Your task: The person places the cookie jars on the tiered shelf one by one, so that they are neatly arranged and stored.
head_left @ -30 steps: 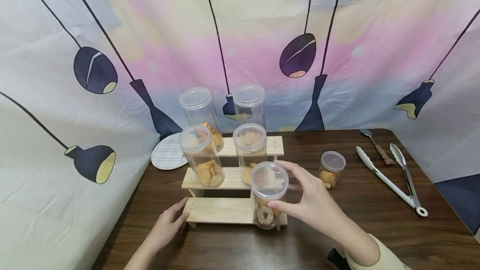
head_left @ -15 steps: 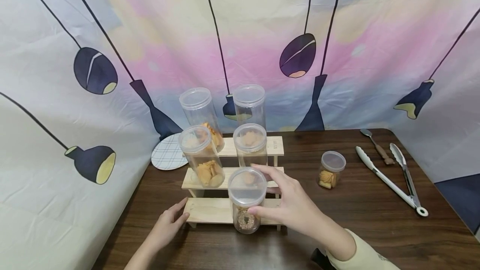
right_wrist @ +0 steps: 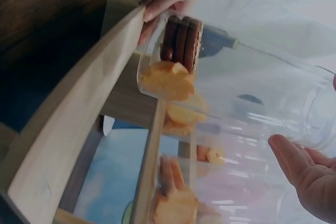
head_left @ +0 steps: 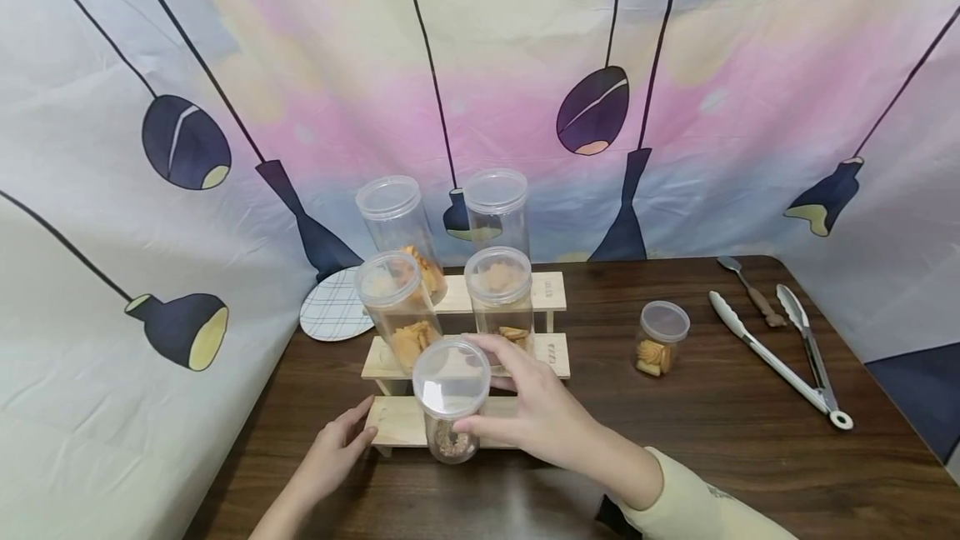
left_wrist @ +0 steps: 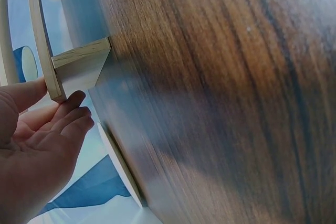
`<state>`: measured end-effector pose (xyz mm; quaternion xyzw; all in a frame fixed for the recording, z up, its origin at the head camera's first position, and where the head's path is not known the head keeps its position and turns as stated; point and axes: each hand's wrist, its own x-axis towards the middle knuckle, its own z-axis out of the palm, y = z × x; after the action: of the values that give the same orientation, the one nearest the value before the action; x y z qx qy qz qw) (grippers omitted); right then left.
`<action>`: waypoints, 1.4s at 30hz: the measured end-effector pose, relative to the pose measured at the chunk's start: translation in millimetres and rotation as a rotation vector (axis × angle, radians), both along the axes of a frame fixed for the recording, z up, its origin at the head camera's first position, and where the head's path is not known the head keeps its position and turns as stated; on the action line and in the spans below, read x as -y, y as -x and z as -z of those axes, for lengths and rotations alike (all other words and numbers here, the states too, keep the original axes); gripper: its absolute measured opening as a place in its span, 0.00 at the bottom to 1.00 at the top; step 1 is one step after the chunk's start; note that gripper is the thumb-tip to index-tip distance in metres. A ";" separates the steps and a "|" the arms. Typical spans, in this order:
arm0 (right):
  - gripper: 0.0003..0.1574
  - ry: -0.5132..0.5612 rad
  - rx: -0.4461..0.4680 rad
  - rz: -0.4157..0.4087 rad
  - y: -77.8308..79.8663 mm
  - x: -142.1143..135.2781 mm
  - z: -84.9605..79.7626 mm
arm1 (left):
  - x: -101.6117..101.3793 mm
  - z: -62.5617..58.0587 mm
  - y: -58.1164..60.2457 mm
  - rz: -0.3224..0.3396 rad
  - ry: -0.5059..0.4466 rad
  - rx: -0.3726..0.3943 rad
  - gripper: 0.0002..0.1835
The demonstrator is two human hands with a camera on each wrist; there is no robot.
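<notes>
My right hand (head_left: 536, 411) holds a clear lidded jar (head_left: 452, 386) by its upper part, thumb in front and fingers behind. Inside it, the right wrist view shows dark round cookies (right_wrist: 181, 43) beside a golden cookie (right_wrist: 168, 80). The jar's base is right at the lowest step (head_left: 395, 421) of a three-tier wooden stand, left of its middle. My left hand (head_left: 333, 452) grips the left end of that step; in the left wrist view the thumb lies on one face of the board (left_wrist: 44, 40) and the fingers on the other.
Tall cookie jars stand on the middle step (head_left: 555, 355) and the top step (head_left: 551, 290). A small cookie jar (head_left: 662, 338), metal tongs (head_left: 772, 369) and a wooden-handled spoon (head_left: 757, 297) lie to the right. A round checked mat (head_left: 333, 307) is at back left, before a printed cloth.
My right hand has slid the jar leftward along the lowest step, from its right end to left of its middle. My left hand has stayed at the step's left end.
</notes>
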<state>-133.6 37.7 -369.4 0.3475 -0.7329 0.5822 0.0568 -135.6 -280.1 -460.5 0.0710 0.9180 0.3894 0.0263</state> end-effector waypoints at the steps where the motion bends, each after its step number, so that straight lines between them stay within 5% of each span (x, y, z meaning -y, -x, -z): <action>1: 0.51 0.004 -0.013 -0.010 0.9 2.8 0.9 | 0.0 -0.1 0.0 0.000 -0.002 -0.001 0.25; 6: 0.51 0.035 -0.051 -0.055 5.1 16.0 4.6 | -0.2 1.0 0.4 0.000 -0.009 -0.020 0.25; 15: 0.51 -0.034 -0.076 0.006 14.5 36.0 8.5 | -0.3 1.6 -1.4 0.002 -0.015 -0.046 0.25; 33: 0.52 0.009 -0.017 0.026 20.1 60.1 17.3 | 1.5 2.1 0.6 0.005 0.000 -0.036 0.25; 42: 0.50 -0.032 -0.072 0.063 22.2 66.1 18.0 | 1.4 2.6 -0.6 0.006 -0.002 -0.046 0.25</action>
<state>-155.9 -28.4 -387.4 0.3460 -0.7502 0.5553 0.0959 -135.0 -281.5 -463.2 0.0830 0.9177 0.3884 0.0064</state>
